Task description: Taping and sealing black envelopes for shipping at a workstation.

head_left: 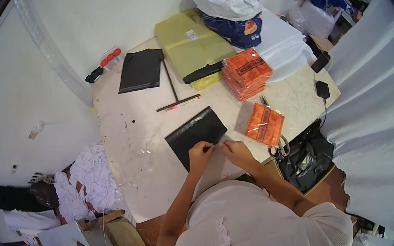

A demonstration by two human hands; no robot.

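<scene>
A folded black plastic bag lies at a slant on the table in front of me. Beside its lower right part, my left hand is closed in a pinch. My right hand is pinched as well, just to the right, its fingertips close to those of the left. Whatever lies between the fingers is too small to make out. Nearest to my right hand is a clear-wrapped orange packet, with scissors below it at the table edge.
Behind stand a stack of orange packets, a yellow wrapped pack, a flat black bag and a T-shaped dark rod. A filled sack rests at the back. A black adapter lies at the table's right edge.
</scene>
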